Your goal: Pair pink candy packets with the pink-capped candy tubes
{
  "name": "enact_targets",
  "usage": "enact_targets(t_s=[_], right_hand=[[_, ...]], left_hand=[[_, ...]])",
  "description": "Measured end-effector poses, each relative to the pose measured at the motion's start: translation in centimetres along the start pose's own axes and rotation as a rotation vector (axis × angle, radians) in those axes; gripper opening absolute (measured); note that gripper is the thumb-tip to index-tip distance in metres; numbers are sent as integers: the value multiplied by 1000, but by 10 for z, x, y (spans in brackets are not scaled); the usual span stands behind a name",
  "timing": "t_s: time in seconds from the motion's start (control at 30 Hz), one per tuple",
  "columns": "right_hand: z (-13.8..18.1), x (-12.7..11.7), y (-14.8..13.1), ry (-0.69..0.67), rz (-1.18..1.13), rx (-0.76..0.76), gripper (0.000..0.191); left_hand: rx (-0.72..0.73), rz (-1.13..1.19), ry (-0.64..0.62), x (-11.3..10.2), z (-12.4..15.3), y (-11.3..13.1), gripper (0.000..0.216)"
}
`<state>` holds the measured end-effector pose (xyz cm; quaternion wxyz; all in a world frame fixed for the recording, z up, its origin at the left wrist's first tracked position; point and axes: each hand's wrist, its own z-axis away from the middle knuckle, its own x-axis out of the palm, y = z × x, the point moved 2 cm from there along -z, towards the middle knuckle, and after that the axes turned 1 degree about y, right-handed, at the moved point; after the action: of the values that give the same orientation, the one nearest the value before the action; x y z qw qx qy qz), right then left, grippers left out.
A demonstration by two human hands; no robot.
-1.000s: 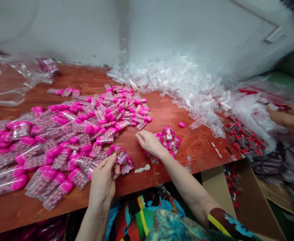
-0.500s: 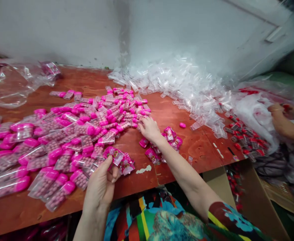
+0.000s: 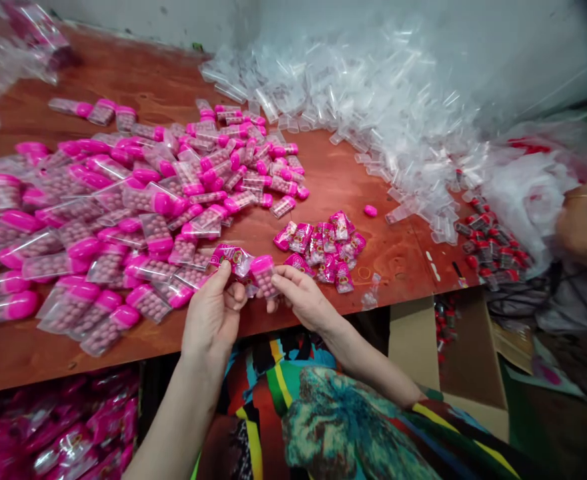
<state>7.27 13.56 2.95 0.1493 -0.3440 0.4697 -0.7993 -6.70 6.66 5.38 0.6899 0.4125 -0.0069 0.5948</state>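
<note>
My left hand [image 3: 214,313] pinches a small pink printed sachet [image 3: 232,257] at the front edge of the red-brown table [image 3: 353,170]. Right beside it, my right hand [image 3: 301,298] grips a short clear tube with a pink cap [image 3: 263,273], filled with pinkish candy balls. The tube and the sachet almost touch. A small heap of the same pink sachets [image 3: 323,247] lies just beyond my right hand. A wide spread of pink-capped candy tubes [image 3: 123,200], many in clear bags, covers the table to the left.
A big pile of empty clear tubes [image 3: 373,113] fills the back right. Red-capped tubes [image 3: 488,250] lie at the right edge, near another person's hand [image 3: 581,223]. A cardboard box [image 3: 433,353] stands below the table edge, and pink packets [image 3: 53,433] are stored under the table at the left.
My right hand went out to the pile of pink-capped tubes and came back to the table edge with one tube. My left hand kept its sachet. The view tilted down.
</note>
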Motion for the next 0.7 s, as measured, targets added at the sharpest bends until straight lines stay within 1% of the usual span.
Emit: enact_targets(t_s=[0.1, 0.27, 0.4, 0.5, 0.57, 0.63, 0.7], right_hand=[[1, -1, 6, 15, 24, -21, 48], [3, -3, 14, -15, 65, 15, 47], [6, -4, 10, -21, -54, 33, 49], [10, -5, 4, -98, -153, 91, 52], [13, -6, 1, -151, -159, 113, 54], [15, -8, 1, -124, -130, 77, 56], [18, -12, 0, -21, -63, -15, 53]], left_hand=[[4, -49, -36, -2, -3, -3, 41], [32, -99, -68, -7, -7, -6, 43], [46, -62, -39, -7, -5, -6, 45], [10, -37, -27, -5, -2, -6, 44], [-12, -33, -32, -3, -1, -7, 41], [-22, -23, -30, -2, -1, -7, 38], [-35, -11, -16, -2, -2, -8, 34]])
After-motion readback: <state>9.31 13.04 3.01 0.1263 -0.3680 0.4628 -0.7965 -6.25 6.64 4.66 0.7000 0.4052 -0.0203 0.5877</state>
